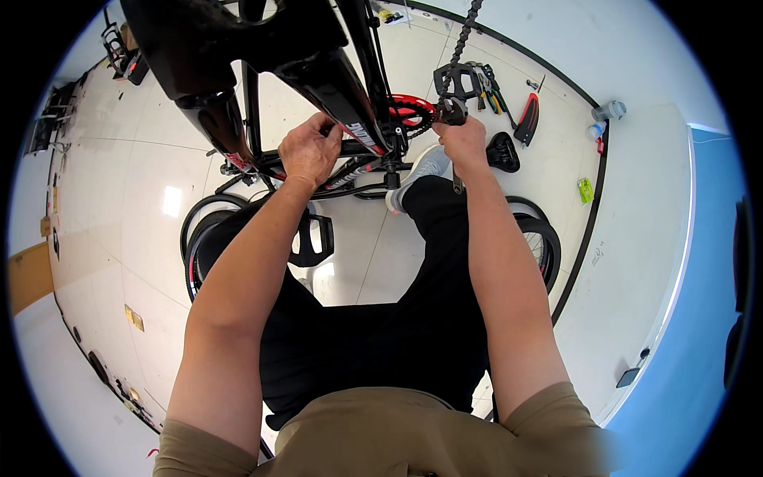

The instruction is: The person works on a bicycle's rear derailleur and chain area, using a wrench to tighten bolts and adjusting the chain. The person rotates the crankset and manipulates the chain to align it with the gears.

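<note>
A black bicycle frame [338, 91] with white and red markings rises in front of me. My left hand [311, 151] is closed round one of its lower tubes; the fingertips are partly hidden. Closed around a dark wrench, my right hand [463, 145] is beside the red chainring [412, 110]. The wrench's head [453, 111] shows above the fist, just below a black pedal [456, 80], and its handle end [458, 186] sticks out below. Whether the head touches the pedal axle I cannot tell. A chain [465, 36] runs up from there. Another black pedal [312, 241] is under my left forearm.
Wheels lie on the tiled floor at left [199, 246] and right [542, 250]. Right of my right hand are a black saddle [502, 151], pliers [494, 89], a red-and-black curved piece [527, 119] and a yellow-green packet [586, 191]. A bottle [610, 110] stands by the wall.
</note>
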`<state>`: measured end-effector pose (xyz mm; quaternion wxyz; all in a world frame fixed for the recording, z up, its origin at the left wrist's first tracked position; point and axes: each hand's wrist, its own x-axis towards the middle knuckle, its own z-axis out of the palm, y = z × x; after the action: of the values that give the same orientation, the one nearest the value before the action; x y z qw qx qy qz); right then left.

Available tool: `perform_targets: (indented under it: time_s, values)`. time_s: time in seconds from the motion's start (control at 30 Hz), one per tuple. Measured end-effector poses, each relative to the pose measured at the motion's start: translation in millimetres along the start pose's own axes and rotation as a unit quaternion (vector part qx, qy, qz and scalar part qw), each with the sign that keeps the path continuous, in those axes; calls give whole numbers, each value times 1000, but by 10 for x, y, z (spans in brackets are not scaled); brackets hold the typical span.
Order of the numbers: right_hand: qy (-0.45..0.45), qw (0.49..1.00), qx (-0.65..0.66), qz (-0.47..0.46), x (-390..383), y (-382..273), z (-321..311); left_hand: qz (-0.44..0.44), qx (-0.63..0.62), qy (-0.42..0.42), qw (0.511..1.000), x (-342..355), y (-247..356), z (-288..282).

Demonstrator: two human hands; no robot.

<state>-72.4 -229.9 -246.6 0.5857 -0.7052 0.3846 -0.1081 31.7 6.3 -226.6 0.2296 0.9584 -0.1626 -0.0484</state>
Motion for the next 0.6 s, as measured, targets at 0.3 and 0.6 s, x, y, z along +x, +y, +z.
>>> perform_targets:
  time_s: [0.3, 0.6]
  values:
    - [-16, 999, 29, 40, -29, -82, -30, -16, -6, -17, 1000, 5, 11, -18]
    - [-8, 999, 34, 29, -24, -65, -10, -9, -7, -7, 1000, 5, -25, 20]
